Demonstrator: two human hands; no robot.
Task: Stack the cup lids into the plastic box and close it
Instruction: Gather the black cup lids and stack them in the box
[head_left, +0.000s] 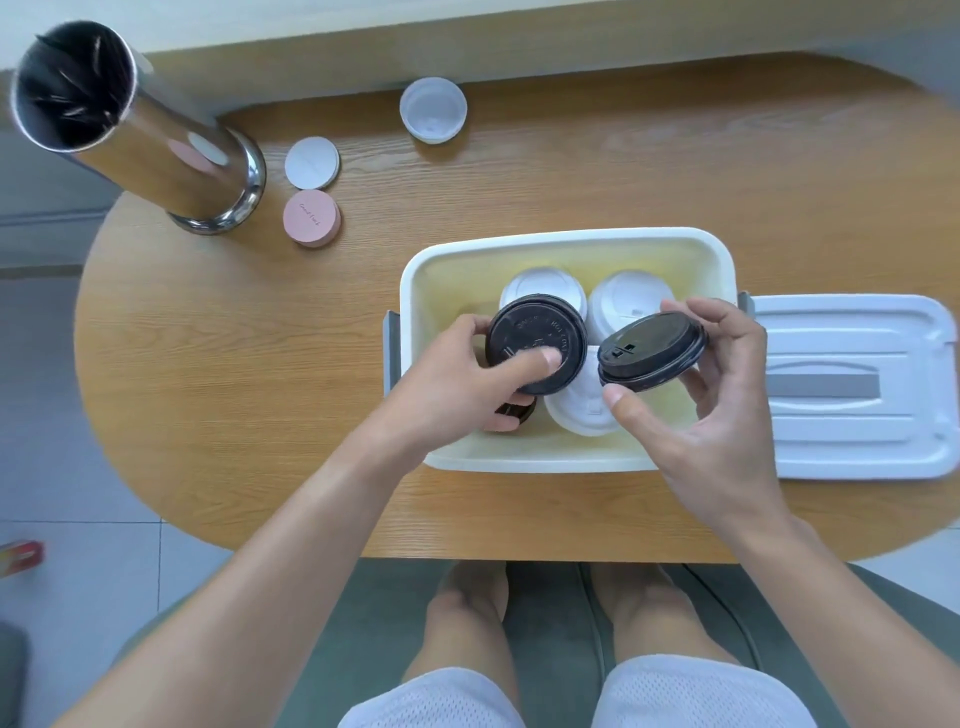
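Observation:
A white plastic box (569, 243) stands open on the wooden table. Inside lie three white cup lids: one at the back left (540, 283), one at the back right (626, 299), one near the front (579, 410). My left hand (457, 379) grips a black cup lid (532, 332) over the box's left half, thumb on top; another black lid (517, 410) shows under its fingers. My right hand (722, 395) holds a second black lid (652, 351), tilted, above the box's right half. The box's white cover (852, 387) lies flat to the right of the box.
A tall metal cylinder (150, 135) holding dark sticks stands at the back left. A white round lid (311, 162) and a pink one (311, 218) lie beside it. A small clear cup (432, 109) sits at the table's back edge. My knees are under the near edge.

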